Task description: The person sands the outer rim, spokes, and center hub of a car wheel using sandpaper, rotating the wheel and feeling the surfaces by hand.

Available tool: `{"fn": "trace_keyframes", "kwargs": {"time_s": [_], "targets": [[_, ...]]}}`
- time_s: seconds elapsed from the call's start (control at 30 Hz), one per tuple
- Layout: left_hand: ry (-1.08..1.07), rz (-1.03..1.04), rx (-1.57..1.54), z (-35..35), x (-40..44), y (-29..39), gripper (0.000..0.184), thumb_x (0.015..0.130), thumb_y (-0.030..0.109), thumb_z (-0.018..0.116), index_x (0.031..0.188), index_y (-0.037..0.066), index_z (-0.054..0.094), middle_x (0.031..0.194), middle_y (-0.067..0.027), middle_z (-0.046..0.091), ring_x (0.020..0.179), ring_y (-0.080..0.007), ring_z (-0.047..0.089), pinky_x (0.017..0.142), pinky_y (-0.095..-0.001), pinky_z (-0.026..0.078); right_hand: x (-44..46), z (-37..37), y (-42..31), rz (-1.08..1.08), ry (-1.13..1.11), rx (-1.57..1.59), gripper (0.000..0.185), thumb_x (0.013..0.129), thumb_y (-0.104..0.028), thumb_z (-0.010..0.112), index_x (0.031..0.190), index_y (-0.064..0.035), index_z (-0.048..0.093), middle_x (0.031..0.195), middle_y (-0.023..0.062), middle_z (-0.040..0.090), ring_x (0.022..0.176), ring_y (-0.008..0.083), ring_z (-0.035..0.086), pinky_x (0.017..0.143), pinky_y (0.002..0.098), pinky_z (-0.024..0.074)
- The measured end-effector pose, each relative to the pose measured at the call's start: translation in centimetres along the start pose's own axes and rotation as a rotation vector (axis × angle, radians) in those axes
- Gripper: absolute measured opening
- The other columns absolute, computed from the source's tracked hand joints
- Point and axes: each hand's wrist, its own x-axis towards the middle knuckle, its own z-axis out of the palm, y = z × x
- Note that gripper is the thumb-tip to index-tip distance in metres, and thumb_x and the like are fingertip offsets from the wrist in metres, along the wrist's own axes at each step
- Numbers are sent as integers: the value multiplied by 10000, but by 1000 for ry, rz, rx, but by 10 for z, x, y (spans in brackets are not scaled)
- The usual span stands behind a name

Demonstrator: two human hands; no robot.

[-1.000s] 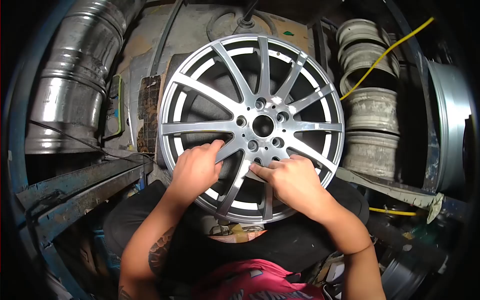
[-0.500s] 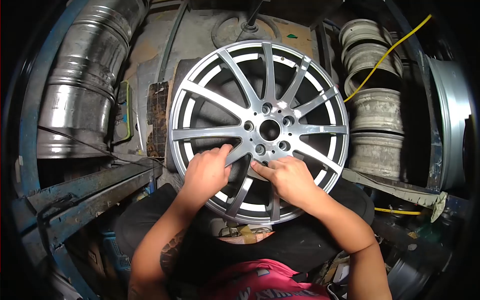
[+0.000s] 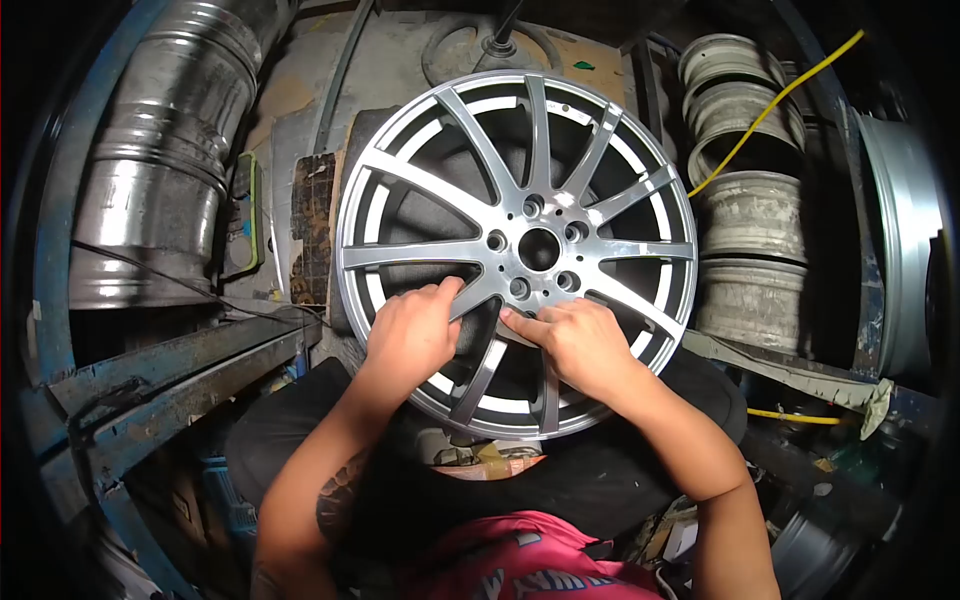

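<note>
A silver multi-spoke alloy wheel (image 3: 620, 249) lies face up in front of me, its hub hole and lug holes showing. My left hand (image 3: 415, 325) is closed around a lower-left spoke, with the fingertips near the hub. On the lower spokes just below the hub rests my right hand (image 3: 580, 345). Its index finger reaches left onto the metal while the other fingers are curled. A thin grey edge shows beneath those fingers; I cannot tell whether it is a separate piece or part of the wheel.
Stacked bare metal rims (image 3: 150, 215) stand on the left, and dull rims (image 3: 752, 215) on the right. A yellow cord (image 3: 775, 110) crosses the right stack. Blue metal frame bars (image 3: 185, 370) flank my legs. Under the wheel is a dark pad (image 3: 440, 215).
The wheel and both hands appear slightly higher in the view, as do the surroundings. My right fingers have shifted slightly on the spokes; the left hand keeps its hold.
</note>
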Motion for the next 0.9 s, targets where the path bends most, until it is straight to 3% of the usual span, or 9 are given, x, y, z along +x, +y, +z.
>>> {"fn": "trace_keyframes", "kwargs": {"time_s": [0.23,0.3,0.5,0.6,0.7,0.73,0.83,0.9], "targets": [[0,-13,-37,-5,-1,4,447,920,131,752,1351,84,644,1120,-211,763,1032,-453,733,904,-545,580,4,2,3,17,31,61,509,909,-98,627,1392,-198,755,830,86,723,757,303,741,678,455,587],[4,13,-11,-8,0,2,447,919,128,752,1351,81,645,1139,-213,763,1046,-456,730,905,-542,579,-2,-10,0,70,-69,67,502,922,-83,615,1390,-200,755,839,87,732,750,302,749,687,457,594],[-7,-20,-15,-9,-1,8,424,929,127,739,1340,76,646,1146,-217,764,1054,-456,729,901,-542,577,4,-17,5,71,99,-14,586,867,-108,701,1441,-224,721,765,45,697,731,300,717,680,451,572],[81,74,13,-3,-1,2,423,888,116,775,1289,76,645,1050,-188,763,953,-440,748,840,-547,594,3,-37,10,86,204,4,573,868,-116,711,1433,-214,721,777,54,702,731,293,722,676,440,571],[-25,-34,-18,-9,-1,8,411,934,138,736,1331,85,641,1137,-214,762,1062,-457,725,905,-552,574,1,-11,5,5,-9,-25,549,863,-135,701,1410,-176,724,819,90,753,745,299,754,686,445,588],[-14,-9,-19,-7,-1,7,411,935,137,736,1331,86,640,1135,-212,762,1059,-457,725,904,-551,574,0,0,1,16,47,69,538,871,-143,702,1406,-183,737,821,94,754,741,298,756,681,449,586],[34,27,15,-4,-2,1,407,938,134,737,1330,92,638,1132,-201,763,1042,-458,727,896,-548,578,-2,-25,12,21,-127,34,586,870,-102,693,1438,-248,722,825,66,718,749,329,745,651,453,585],[-2,4,-5,-4,-1,1,414,934,139,742,1332,92,638,1131,-206,763,1037,-460,727,895,-550,581,4,-24,6,20,-98,14,619,874,-106,694,1469,-275,705,848,61,741,740,326,747,643,455,582]]}}
